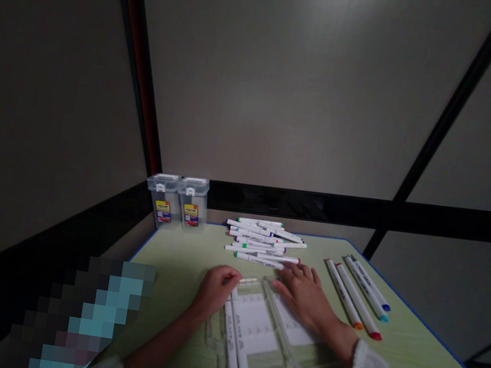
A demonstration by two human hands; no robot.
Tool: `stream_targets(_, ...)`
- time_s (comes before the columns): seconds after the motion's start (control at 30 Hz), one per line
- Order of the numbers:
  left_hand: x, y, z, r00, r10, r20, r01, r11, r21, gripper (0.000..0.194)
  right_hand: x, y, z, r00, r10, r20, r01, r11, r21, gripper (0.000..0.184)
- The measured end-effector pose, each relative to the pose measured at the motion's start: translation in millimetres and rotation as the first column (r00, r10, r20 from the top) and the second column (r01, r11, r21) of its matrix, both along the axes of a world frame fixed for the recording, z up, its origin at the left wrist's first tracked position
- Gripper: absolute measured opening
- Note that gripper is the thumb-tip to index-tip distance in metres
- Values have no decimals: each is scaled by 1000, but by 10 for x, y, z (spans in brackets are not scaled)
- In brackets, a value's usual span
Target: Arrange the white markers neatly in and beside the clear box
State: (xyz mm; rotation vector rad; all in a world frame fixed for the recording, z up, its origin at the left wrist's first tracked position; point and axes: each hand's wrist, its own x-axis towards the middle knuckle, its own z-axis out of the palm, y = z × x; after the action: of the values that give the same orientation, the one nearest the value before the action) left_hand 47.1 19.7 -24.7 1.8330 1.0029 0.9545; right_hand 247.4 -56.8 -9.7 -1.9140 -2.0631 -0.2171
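An open clear plastic case [254, 357] with white paper inserts lies on the table in front of me. Two white markers rest in its left half, one with a dark red end [230, 345] and one with a light green end [241, 340]. Curled at the upper ends of these markers is my left hand [214, 292], closed; what its fingertips grip is hidden. My right hand [305, 294] lies over the upper part of the case's right half, fingers apart. Its fingertips come near or touch a white marker with a green end [257, 260] at the pile's near edge.
A heap of white markers [260, 238] lies at the table's back. Several thicker markers [351, 295] lie at right. Two lidded clear boxes [178, 201] with yellow labels stand at the back left, by the wall. The table [180, 248] has a blue edge. A blurred patch covers the lower left.
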Motion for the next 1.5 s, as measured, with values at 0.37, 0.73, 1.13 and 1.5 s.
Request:
stream_targets(0.37,-7,3,36,974,214,80,-205,973,-106,35,33,34,-11,995,69,-74,-74,995,-72,40)
stream_targets(0.73,-4,46,32,966,178,189,-139,969,-204,38,-21,-3,53,985,145,-92,-151,987,-61,40)
stream_targets(1.13,-3,96,20,917,204,341,-124,962,-241,33,-43,-7,56,973,221,-66,-223,975,-22,33)
stream_targets(1.5,4,68,20,964,200,175,-173,972,-159,34,-30,-18,-74,998,-68,5,68,996,61,37)
